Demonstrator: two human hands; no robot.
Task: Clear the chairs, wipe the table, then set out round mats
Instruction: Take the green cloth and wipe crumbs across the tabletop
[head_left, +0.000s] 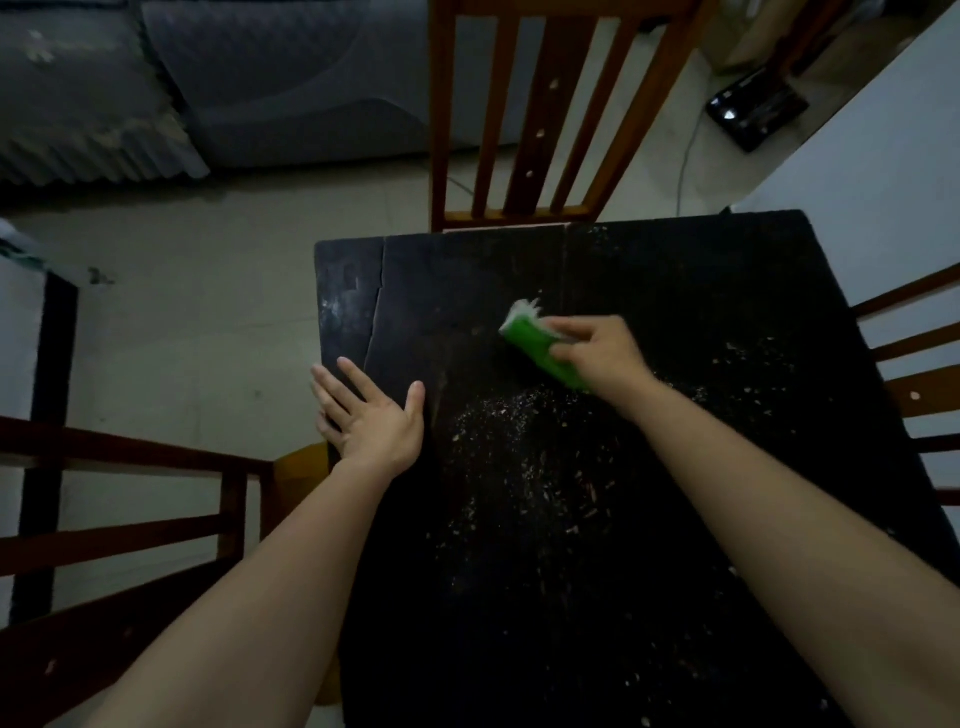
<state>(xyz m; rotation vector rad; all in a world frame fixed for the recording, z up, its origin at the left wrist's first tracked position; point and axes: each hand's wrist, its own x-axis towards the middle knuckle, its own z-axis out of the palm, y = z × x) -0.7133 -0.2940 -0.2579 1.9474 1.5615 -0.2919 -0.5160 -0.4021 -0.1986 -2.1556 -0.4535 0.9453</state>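
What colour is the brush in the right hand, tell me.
The brush is bright green, white at its far tip; head view shows it best.

The black bench (675, 291) is speckled with pale crumbs (519, 467); the green brush (540, 351) with white bristles sits slanted on its top; brown wooden chairs (540, 119) stand round it.

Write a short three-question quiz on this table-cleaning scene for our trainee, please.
1. True or false: the left hand lies flat, fingers straight, at the left edge of the table.
2. Multiple choice: the green brush is gripped by A) the left hand, B) the right hand, C) neither.
3. Fill in: pale ___ lie scattered on the dark tabletop between the arms.
Key: 1 true; 2 B; 3 crumbs.
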